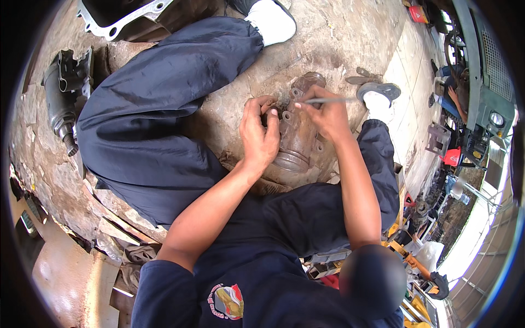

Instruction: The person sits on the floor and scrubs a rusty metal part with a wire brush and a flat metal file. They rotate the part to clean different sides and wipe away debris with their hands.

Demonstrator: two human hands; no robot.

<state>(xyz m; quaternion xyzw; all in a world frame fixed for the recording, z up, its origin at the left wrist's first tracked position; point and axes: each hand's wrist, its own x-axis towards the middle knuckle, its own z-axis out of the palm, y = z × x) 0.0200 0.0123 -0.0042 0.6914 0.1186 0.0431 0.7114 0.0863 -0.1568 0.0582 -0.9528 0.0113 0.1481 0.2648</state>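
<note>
My two hands at work over a ribbed, rust-brown metal cylinder (295, 139), which lies on the stained floor (333, 38) at the centre of the frame. Lettering: an emblem (228, 302) on my dark shirt (262, 279), lower centre, carries curved printing, too small to read with certainty; the cylinder shows no legible mark. Room: a stretch of floor runs from the cylinder to the top of the frame, bounded at left by one leg of my dark trousers (164, 93) and at right by my shoe (383, 90); a pale paved strip (404, 82) begins beyond it. Orientation: the cylinder's long axis slants from its broad, flanged end at lower centre to its other end, higher and slightly to the right. My right grip (329, 116) is pinched closed on a thin grey rod (331, 100), lying nearly level and extending rightward. My left grip (260, 134) is half curled, thumb apart from the fingers, at the cylinder's left side; whether it holds anything I cannot tell. Upper left: an open-framed metal housing (153, 22); below it, a dark motor-like part (60, 106).
</note>
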